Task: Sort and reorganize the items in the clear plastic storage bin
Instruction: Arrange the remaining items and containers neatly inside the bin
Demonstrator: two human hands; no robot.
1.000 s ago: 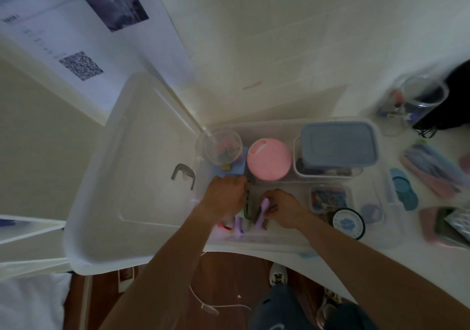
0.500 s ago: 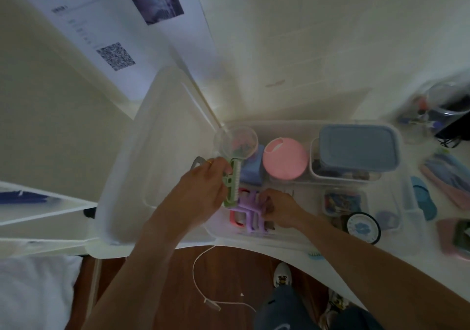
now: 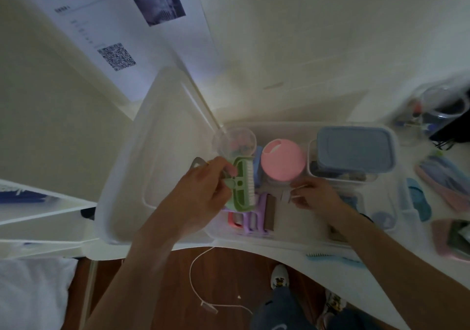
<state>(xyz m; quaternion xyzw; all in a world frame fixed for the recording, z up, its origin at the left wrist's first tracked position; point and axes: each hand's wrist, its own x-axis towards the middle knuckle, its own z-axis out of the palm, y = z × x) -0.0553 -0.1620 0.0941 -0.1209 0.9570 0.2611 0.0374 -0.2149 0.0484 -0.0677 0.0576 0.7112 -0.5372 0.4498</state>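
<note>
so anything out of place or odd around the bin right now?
A blue comb lies outside the bin, on the table's near edge, looking liable to slip off. The bin's lid is propped open on the left. Nothing spilled or broken shows.

I see colours mostly around the pink round lid (image 3: 283, 161): left of it a green brush (image 3: 243, 183) with white bristles, right of it a grey-blue box lid (image 3: 356, 149), nearer me a lilac comb (image 3: 255, 215) — beside a dark brown strip (image 3: 270, 214).
</note>
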